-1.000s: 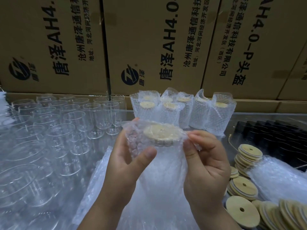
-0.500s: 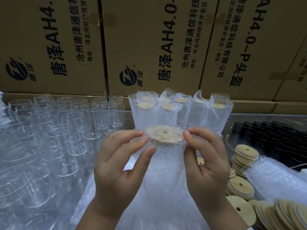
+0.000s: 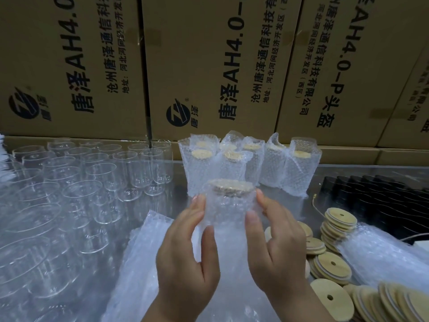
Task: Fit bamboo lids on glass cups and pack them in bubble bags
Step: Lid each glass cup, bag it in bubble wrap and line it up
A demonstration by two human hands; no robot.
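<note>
A glass cup with a bamboo lid, wrapped in a bubble bag [image 3: 228, 205], is held upright in the middle of the view. My left hand [image 3: 188, 259] grips its left side and my right hand [image 3: 276, 249] grips its right side. The bag's folded top covers the lid. Behind it stand several packed cups in bubble bags [image 3: 246, 163]. Several bare glass cups [image 3: 97, 180] fill the left side. Loose bamboo lids [image 3: 334, 266] with centre holes lie stacked at the right.
A pile of flat bubble bags [image 3: 148, 263] lies under my hands, and another bundle [image 3: 383, 261] lies at the right. Black lids [image 3: 376, 201] fill a tray at back right. Cardboard boxes [image 3: 209, 66] wall off the back.
The bag's open top has been folded down over the lid. Both hands slid from the bag's top edge down to its sides, and the wrapped cup moved away toward the packed row.
</note>
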